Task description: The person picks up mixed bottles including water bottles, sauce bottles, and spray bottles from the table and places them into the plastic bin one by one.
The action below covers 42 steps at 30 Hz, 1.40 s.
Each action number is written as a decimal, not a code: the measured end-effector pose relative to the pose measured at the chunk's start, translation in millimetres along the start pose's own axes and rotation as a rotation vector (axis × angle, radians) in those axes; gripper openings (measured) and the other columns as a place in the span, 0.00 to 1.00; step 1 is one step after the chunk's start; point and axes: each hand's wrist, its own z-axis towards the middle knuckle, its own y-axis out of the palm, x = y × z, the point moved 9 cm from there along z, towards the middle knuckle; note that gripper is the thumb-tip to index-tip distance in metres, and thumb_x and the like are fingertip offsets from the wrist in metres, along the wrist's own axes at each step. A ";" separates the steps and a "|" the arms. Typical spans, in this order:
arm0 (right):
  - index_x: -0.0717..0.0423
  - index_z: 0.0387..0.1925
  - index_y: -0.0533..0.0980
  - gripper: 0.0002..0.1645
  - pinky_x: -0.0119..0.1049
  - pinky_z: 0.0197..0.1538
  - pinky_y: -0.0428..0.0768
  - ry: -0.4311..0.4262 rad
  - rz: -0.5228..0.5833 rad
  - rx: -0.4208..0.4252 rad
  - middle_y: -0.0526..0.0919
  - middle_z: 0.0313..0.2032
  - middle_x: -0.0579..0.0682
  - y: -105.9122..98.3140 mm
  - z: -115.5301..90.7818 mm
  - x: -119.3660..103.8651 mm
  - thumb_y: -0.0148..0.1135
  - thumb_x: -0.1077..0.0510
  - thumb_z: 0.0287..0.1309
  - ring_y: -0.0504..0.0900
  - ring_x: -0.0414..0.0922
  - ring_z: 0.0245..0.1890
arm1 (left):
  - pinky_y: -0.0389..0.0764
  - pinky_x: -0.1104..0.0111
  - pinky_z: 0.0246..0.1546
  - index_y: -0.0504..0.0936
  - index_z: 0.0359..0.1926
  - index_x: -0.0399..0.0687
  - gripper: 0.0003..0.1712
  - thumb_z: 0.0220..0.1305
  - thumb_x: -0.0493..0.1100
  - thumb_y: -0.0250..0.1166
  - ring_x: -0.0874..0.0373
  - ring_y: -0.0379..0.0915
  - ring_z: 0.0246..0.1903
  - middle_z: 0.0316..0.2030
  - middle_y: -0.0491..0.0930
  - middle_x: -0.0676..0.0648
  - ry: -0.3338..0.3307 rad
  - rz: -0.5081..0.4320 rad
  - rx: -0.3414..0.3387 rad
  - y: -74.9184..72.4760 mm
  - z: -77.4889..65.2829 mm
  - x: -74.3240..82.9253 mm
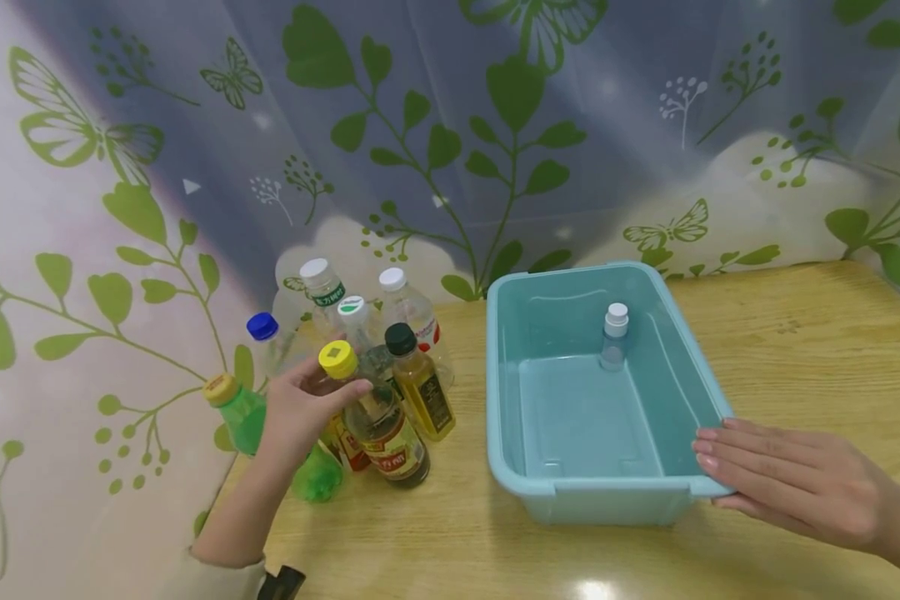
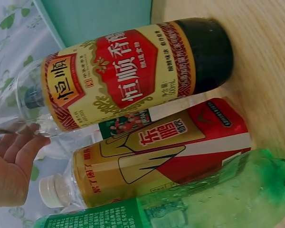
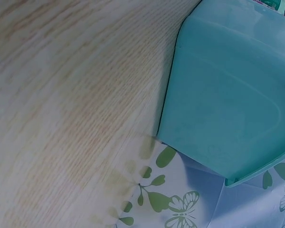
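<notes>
My left hand [image 1: 300, 408] holds a yellow-capped vinegar bottle [image 1: 393, 450] at its neck, thumb in front and fingers behind. The bottle is upright, dark liquid inside. In the left wrist view its red and yellow label [image 2: 128, 71] faces the camera. Close around it stand a dark-capped bottle of amber liquid [image 1: 431, 400], a green bottle [image 1: 318, 475], a gold and red drink bottle [image 2: 147, 156] and several clear bottles. My right hand [image 1: 802, 479] rests with straight fingers on the near right corner of a teal plastic tub [image 1: 607, 483]; the right wrist view does not show it.
Inside the tub, near its far right part, stands a small clear bottle with a white cap [image 1: 615, 333]. A blue-capped bottle [image 1: 264, 329] is at the cluster's left. The wooden table [image 1: 810, 350] meets a leaf-patterned curtain [image 1: 435, 100] behind and at left.
</notes>
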 end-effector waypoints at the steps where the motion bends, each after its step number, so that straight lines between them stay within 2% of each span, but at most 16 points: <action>1: 0.70 0.40 0.82 0.17 0.38 0.55 0.77 0.001 0.003 -0.001 0.86 0.38 0.61 0.1 2.1 -0.1 0.62 0.57 0.61 0.85 0.49 0.44 | 0.80 0.74 0.44 0.75 0.60 0.48 0.34 0.51 0.48 0.73 0.69 0.80 0.43 0.55 0.78 0.43 -0.005 0.014 -0.001 0.8 -0.2 -1.9; 4: 0.70 0.41 0.82 0.17 0.37 0.57 0.76 0.010 0.006 -0.007 0.86 0.40 0.60 0.6 9.0 -0.4 0.61 0.57 0.62 0.84 0.48 0.46 | 0.79 0.74 0.44 0.78 0.56 0.45 0.33 0.50 0.51 0.74 0.69 0.79 0.44 0.54 0.79 0.45 -0.004 0.051 -0.007 3.5 -0.6 -5.9; 8: 0.70 0.42 0.81 0.18 0.35 0.59 0.74 0.022 0.000 -0.018 0.85 0.41 0.60 1.2 12.8 -0.3 0.60 0.57 0.63 0.84 0.47 0.47 | 0.78 0.75 0.46 0.78 0.56 0.44 0.32 0.51 0.51 0.74 0.68 0.79 0.46 0.55 0.78 0.45 0.002 0.017 -0.019 6.0 -0.2 -9.4; 11: 0.69 0.42 0.81 0.18 0.36 0.58 0.74 0.024 -0.002 -0.021 0.85 0.41 0.60 1.3 10.9 0.0 0.60 0.56 0.63 0.84 0.47 0.47 | 0.78 0.75 0.47 0.78 0.56 0.45 0.32 0.50 0.50 0.74 0.67 0.79 0.46 0.54 0.79 0.44 0.009 -0.016 -0.022 6.4 0.2 -10.5; 17: 0.69 0.41 0.82 0.17 0.37 0.57 0.76 0.021 -0.007 -0.021 0.86 0.39 0.60 1.0 2.2 0.8 0.61 0.56 0.62 0.85 0.48 0.45 | 0.79 0.74 0.45 0.80 0.53 0.45 0.29 0.52 0.51 0.73 0.67 0.79 0.46 0.51 0.81 0.44 0.044 -0.009 0.005 5.9 -0.3 -9.2; 22: 0.69 0.40 0.82 0.17 0.39 0.56 0.77 0.019 -0.008 -0.010 0.86 0.38 0.60 0.5 -4.4 1.3 0.62 0.56 0.61 0.85 0.49 0.43 | 0.80 0.74 0.44 0.82 0.50 0.43 0.23 0.54 0.49 0.71 0.66 0.80 0.44 0.47 0.84 0.49 0.102 -0.025 0.040 6.8 -4.4 -6.1; 26: 0.69 0.40 0.82 0.17 0.38 0.56 0.77 0.016 -0.008 -0.008 0.86 0.38 0.60 0.9 -0.7 1.5 0.61 0.57 0.61 0.85 0.48 0.44 | 0.80 0.75 0.40 0.84 0.47 0.43 0.19 0.55 0.47 0.71 0.66 0.80 0.42 0.43 0.85 0.52 0.149 0.002 0.073 6.0 -8.8 -1.6; 33: 0.70 0.42 0.81 0.17 0.36 0.59 0.74 0.012 -0.013 -0.014 0.86 0.41 0.59 2.2 15.0 1.6 0.59 0.57 0.64 0.83 0.46 0.47 | 0.81 0.74 0.36 0.85 0.43 0.40 0.16 0.54 0.43 0.72 0.67 0.82 0.38 0.43 0.85 0.44 0.218 0.018 0.122 5.4 -15.6 10.1; 42: 0.70 0.42 0.81 0.17 0.35 0.59 0.74 0.008 -0.015 -0.013 0.85 0.41 0.59 2.3 18.0 1.4 0.58 0.58 0.64 0.83 0.46 0.48 | 0.82 0.75 0.34 0.86 0.40 0.40 0.12 0.53 0.36 0.72 0.66 0.83 0.35 0.40 0.85 0.41 0.321 -0.001 0.153 5.3 -22.8 20.2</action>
